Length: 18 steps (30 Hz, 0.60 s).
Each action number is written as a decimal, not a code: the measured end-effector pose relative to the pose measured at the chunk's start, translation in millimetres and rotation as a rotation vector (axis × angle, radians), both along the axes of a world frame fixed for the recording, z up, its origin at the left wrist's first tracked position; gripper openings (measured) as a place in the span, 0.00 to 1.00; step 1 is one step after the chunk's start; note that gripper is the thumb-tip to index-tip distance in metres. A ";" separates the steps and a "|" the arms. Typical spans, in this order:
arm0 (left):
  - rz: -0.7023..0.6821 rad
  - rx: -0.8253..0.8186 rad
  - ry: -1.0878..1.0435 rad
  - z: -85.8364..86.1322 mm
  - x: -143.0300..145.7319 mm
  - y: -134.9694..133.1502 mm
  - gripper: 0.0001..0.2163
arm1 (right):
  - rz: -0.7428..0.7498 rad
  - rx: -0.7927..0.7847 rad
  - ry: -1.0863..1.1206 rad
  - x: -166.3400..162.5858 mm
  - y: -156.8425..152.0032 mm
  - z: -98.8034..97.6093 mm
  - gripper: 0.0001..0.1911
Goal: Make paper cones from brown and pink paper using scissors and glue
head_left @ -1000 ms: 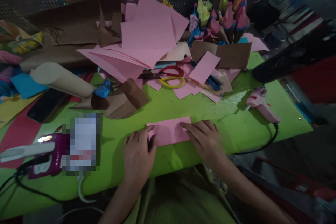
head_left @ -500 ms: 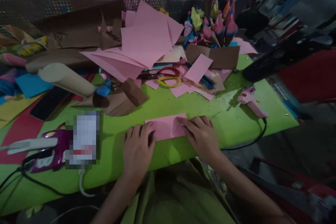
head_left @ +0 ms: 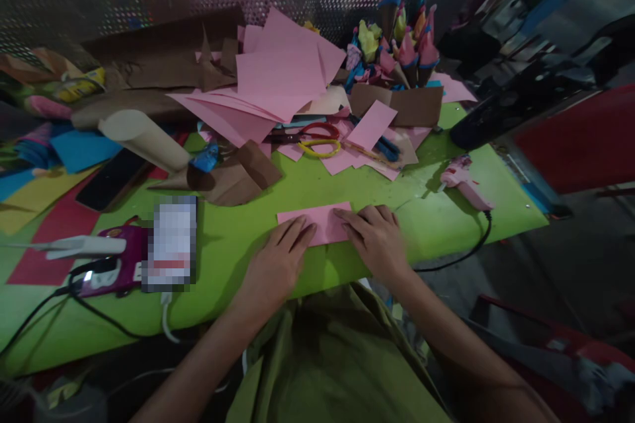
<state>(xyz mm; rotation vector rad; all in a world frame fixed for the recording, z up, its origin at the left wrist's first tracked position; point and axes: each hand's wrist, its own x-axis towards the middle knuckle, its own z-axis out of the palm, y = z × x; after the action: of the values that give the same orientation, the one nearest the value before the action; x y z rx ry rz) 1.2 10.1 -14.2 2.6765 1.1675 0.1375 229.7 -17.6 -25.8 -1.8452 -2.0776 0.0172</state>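
Observation:
A small pink paper rectangle [head_left: 320, 219] lies flat on the green table cover [head_left: 238, 244] near the front edge. My left hand [head_left: 278, 264] rests palm down with fingers stretched out, its fingertips on the paper's lower left part. My right hand [head_left: 374, 238] lies flat with fingers out, pressing the paper's right end. Neither hand grips anything.
Behind the paper lie a heap of pink sheets [head_left: 278, 79], brown paper pieces [head_left: 233, 175], scissors with red and yellow handles [head_left: 317, 139] and a box of paper cones [head_left: 397, 46]. A pink glue gun [head_left: 464, 182] lies right; a purple device [head_left: 114, 268] with cables lies left.
My left hand has slid right and forward, its fingers now stretched onto the paper. The right hand stays on the paper's right end. The view has shifted slightly.

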 end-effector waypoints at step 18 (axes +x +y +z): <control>-0.078 0.025 0.030 3.0 -1.5 -4.7 0.25 | 0.287 -0.006 0.124 -23.5 -42.6 9.1 0.26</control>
<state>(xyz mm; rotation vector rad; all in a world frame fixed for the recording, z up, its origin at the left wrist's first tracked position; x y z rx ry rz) -0.3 5.4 -11.2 2.7506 1.0747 0.0996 206.2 -60.2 -16.7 -1.4936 -2.2355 0.2055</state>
